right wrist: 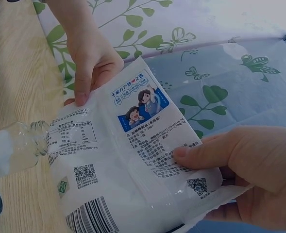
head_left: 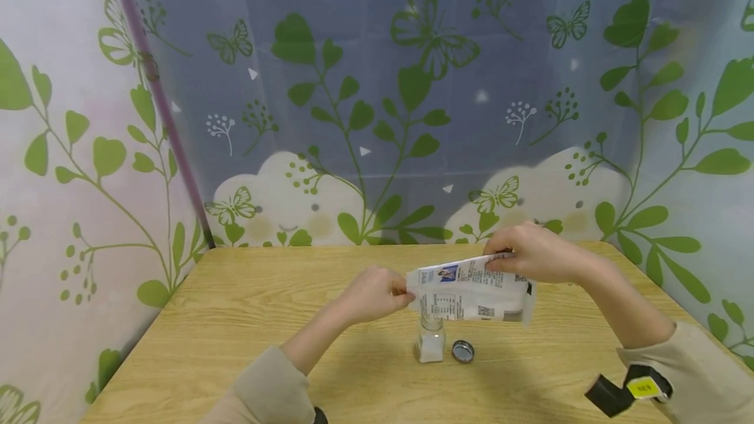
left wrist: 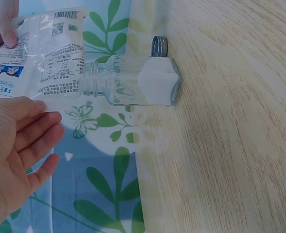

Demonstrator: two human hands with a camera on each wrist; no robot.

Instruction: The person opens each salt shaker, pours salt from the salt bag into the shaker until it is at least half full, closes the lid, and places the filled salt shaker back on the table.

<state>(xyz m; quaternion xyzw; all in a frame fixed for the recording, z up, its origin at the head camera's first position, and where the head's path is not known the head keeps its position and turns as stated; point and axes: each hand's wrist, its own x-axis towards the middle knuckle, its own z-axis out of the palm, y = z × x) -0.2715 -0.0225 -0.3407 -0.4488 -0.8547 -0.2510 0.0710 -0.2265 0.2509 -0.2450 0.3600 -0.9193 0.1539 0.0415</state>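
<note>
A white printed salt bag (head_left: 471, 290) is held sideways above a glass jar (head_left: 432, 342) that stands upright on the table, partly filled with white grains. My left hand (head_left: 377, 294) pinches the bag's left end, its thumb on the near face in the right wrist view. At the bag's other end, my right hand (right wrist: 244, 174) grips it with the thumb on the printed face and fingers behind. The bag overlaps the jar's mouth (left wrist: 90, 79) in the left wrist view. Beside the jar, a round metal lid (head_left: 463, 351) lies on the table.
The wooden table (head_left: 247, 319) runs back to a fabric backdrop (head_left: 377, 103) printed with leaves and butterflies. Similar fabric hangs along both sides. A black strap with a yellow label (head_left: 643, 387) is on the right sleeve.
</note>
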